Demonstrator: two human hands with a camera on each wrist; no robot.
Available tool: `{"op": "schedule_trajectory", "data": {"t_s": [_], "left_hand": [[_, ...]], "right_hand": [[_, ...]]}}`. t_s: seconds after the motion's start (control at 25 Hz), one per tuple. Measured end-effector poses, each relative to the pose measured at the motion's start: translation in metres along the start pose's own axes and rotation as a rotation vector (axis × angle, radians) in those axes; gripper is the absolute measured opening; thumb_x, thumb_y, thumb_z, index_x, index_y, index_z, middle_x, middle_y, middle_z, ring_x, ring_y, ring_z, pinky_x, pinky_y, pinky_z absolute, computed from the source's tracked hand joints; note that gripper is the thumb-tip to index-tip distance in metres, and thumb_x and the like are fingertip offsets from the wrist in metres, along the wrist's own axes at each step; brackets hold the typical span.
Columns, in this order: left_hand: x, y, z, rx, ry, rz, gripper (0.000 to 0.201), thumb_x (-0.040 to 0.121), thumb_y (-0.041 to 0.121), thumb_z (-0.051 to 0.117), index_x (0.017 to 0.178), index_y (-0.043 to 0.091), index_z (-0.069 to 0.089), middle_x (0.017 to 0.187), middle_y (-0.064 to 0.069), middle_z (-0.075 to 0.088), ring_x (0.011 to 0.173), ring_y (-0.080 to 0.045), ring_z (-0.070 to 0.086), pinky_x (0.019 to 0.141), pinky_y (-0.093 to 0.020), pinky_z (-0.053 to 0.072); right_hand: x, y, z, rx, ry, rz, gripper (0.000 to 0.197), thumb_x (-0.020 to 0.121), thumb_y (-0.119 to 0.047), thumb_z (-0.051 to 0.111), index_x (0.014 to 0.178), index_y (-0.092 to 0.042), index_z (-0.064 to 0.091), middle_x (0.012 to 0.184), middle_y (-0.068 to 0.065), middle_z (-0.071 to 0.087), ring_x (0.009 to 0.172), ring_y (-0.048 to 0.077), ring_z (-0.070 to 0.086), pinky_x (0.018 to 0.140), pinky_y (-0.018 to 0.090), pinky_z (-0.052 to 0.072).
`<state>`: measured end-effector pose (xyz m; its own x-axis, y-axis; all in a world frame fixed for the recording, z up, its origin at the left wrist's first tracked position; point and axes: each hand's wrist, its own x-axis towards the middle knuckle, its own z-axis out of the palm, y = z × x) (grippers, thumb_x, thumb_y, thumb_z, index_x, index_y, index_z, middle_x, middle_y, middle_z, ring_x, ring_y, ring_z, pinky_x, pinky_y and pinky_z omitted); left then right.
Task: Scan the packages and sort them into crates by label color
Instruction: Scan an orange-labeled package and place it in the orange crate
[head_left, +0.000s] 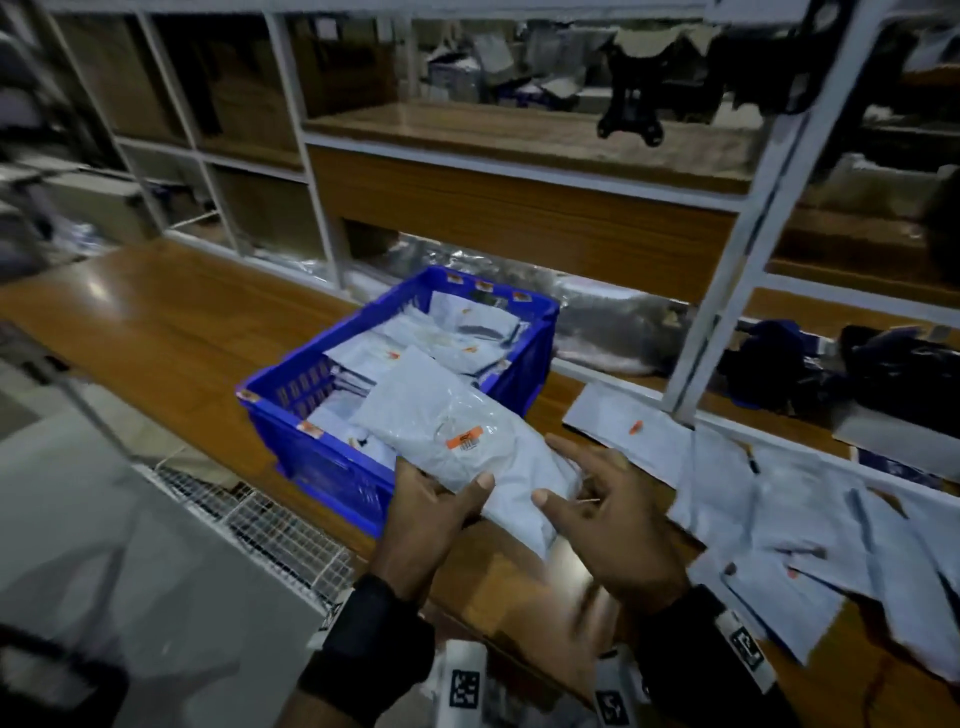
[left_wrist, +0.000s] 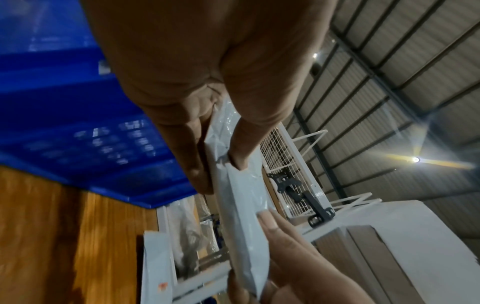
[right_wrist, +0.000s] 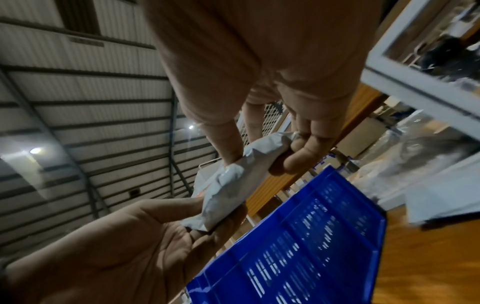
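- We are holding one white package between both hands, just over the near corner of the blue crate on the wooden bench.
- Our left hand is pinching the package's near left edge, thumb on top and fingers beneath; the left wrist view is showing that pinch clearly.
- Our right hand is gripping the right end, thumb on top and curled fingers crumpling the wrap below, as the right wrist view is showing.
- The package's orange label is facing up, and the packages already lying in the crate are showing orange marks too.
- We are judging the step in hand as sorting: this one seems bound for the blue crate. Whether it has been scanned we cannot tell; no scanner is showing.
- The next move is calling for us to carry the package forward over the rim and let both pinches go so it is landing flat on the pile.
- More packages are lying loose on the bench to our right, waiting their turn.
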<state>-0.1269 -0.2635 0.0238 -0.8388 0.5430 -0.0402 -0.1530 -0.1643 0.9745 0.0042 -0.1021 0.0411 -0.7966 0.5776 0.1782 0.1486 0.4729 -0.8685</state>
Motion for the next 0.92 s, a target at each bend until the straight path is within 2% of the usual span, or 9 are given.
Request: {"op": "schedule_trajectory", "data": {"t_s": [0.08,0.2,0.28,0.4,0.48,0.52,0.64,0.72,0.92], "left_hand": [[0.033,0.021,-0.034,-0.005,0.109,-0.006,0.063,0.089,0.001,0.08,0.136,0.017,0.042,0.128,-0.014,0.073,0.112,-0.029,0.075,0.09,-0.051,0.063],[0.089,0.058,-0.094,0.018,0.252,0.051,0.073,0.091,-0.004,0.076,0.144,0.015,0.029,0.121,-0.014,0.073,0.1,-0.023,0.077,0.079,-0.042,0.064],[0.118,0.076,-0.134,0.15,0.291,0.096,0.082,0.092,0.002,0.078,0.151,0.019,0.025,0.115,-0.012,0.075,0.091,-0.017,0.076,0.084,-0.041,0.062],[0.155,0.081,-0.184,0.629,0.321,0.118,0.071,0.087,0.023,0.085,0.144,0.03,0.044,0.097,0.005,0.074,0.085,-0.012,0.071,0.098,-0.047,0.053],[0.175,0.074,-0.207,0.962,0.341,0.106,0.059,0.084,0.034,0.086,0.134,0.036,0.054,0.098,0.014,0.07,0.092,-0.011,0.068,0.113,-0.051,0.033],[0.184,0.068,-0.217,1.059,0.341,0.102,0.052,0.083,0.036,0.085,0.128,0.037,0.058,0.099,0.016,0.07,0.097,-0.011,0.068,0.115,-0.051,0.024],[0.196,0.052,-0.231,1.143,0.287,0.088,0.037,0.084,0.037,0.084,0.115,0.037,0.065,0.099,0.019,0.069,0.102,-0.009,0.068,0.116,-0.047,0.015],[0.2,0.044,-0.232,1.147,0.273,0.116,0.029,0.087,0.035,0.082,0.111,0.037,0.066,0.098,0.02,0.067,0.101,-0.008,0.066,0.119,-0.047,0.011],[0.202,0.04,-0.229,1.206,0.278,0.127,0.013,0.099,0.032,0.068,0.11,0.038,0.067,0.091,0.022,0.066,0.103,-0.005,0.066,0.123,-0.047,0.0]], "right_hand": [[0.029,-0.017,0.029,-0.058,0.043,-0.056,0.053,0.087,-0.034,0.081,0.136,-0.041,0.062,0.122,-0.024,0.056,0.108,-0.01,0.057,0.081,0.006,0.049],[0.073,-0.036,0.065,-0.062,0.057,-0.119,0.052,0.086,-0.03,0.082,0.135,-0.037,0.064,0.113,-0.015,0.058,0.1,-0.005,0.059,0.076,0.009,0.048],[0.099,-0.042,0.091,-0.096,0.038,-0.109,0.052,0.086,-0.032,0.082,0.134,-0.038,0.064,0.109,-0.013,0.058,0.09,0.001,0.061,0.075,0.015,0.049],[0.123,-0.041,0.137,-0.184,-0.035,-0.068,0.055,0.083,-0.03,0.084,0.135,-0.032,0.066,0.106,-0.008,0.057,0.09,0.008,0.059,0.087,0.029,0.05],[0.131,-0.033,0.162,-0.275,-0.065,-0.108,0.057,0.081,-0.023,0.086,0.135,-0.024,0.067,0.106,-0.001,0.058,0.098,0.017,0.06,0.09,0.023,0.044],[0.133,-0.031,0.17,-0.334,-0.095,-0.111,0.057,0.081,-0.023,0.085,0.135,-0.024,0.067,0.106,0.0,0.057,0.099,0.019,0.061,0.089,0.022,0.043],[0.136,-0.035,0.18,-0.69,-0.203,-0.085,0.051,0.082,-0.046,0.078,0.132,-0.038,0.067,0.107,-0.008,0.062,0.096,0.02,0.066,0.085,0.036,0.05],[0.14,-0.044,0.188,-0.887,-0.259,-0.038,0.048,0.083,-0.057,0.07,0.129,-0.043,0.066,0.108,-0.009,0.067,0.101,0.019,0.067,0.087,0.039,0.046],[0.152,-0.057,0.207,-1.058,-0.455,-0.052,0.044,0.089,-0.057,0.058,0.126,-0.034,0.056,0.119,-0.004,0.066,0.118,0.022,0.06,0.09,0.04,0.036]]}}
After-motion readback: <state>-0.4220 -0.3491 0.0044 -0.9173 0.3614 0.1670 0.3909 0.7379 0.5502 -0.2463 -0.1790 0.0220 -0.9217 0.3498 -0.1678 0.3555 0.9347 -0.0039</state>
